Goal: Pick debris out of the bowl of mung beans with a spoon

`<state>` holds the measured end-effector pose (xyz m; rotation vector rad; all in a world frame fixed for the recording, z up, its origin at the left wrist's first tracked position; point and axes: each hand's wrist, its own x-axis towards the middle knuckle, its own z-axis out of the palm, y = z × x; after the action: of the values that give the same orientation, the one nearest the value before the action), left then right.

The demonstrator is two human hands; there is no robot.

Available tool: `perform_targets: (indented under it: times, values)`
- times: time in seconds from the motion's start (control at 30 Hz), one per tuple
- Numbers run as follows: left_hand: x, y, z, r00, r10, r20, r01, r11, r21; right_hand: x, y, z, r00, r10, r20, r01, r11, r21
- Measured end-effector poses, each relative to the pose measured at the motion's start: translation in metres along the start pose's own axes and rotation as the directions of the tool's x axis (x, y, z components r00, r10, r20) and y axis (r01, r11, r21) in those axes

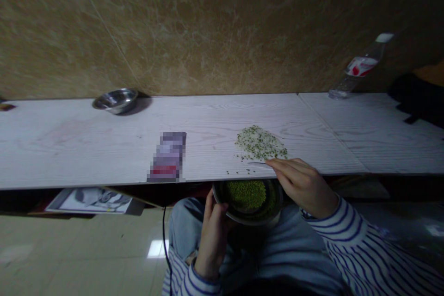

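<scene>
- Left hand (214,224): thumb and fingers clasped the side of a round greyish bowl (248,223), held above the lap by the table's front edge; small round green beans (248,194) lay inside.
- Right hand (303,182): fingertips pinched a slim silvery tool (257,163) over the white wood-grained tabletop (204,120).
- Scattered green-and-white grains (260,142): spread thinly on the tabletop, just beyond the tool.

There are two hands, one left hand (214,229) and one right hand (305,187); two bowls, one held bowl (255,222) and one metal bowl (120,109); one bench (204,157), one bottle (360,65), one thin tool (257,163), one cable (164,236), one green-and-white heap (258,142); green beans (248,194), too many to count
</scene>
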<state>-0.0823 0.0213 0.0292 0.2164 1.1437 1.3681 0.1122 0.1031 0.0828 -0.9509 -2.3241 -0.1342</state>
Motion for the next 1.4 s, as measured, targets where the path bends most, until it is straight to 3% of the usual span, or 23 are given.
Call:
perform_targets:
  times: [0.33,0.83,1.4]
  values:
    - [-0.001,0.0,-0.001,1.0,0.0,0.005,0.0,1.0,-0.009,0.006,-0.013,0.008,1.0,-0.003,-0.015,0.004,0.999,0.034]
    - [0.003,-0.001,-0.006,1.0,0.01,0.008,-0.01,1.0,-0.002,0.017,-0.003,0.017,0.997,0.078,-0.02,-0.079,0.997,-0.02]
    - [0.0,0.004,-0.002,1.0,-0.003,-0.019,0.003,1.0,-0.012,0.024,-0.006,0.014,1.0,-0.005,0.01,0.005,1.0,-0.029]
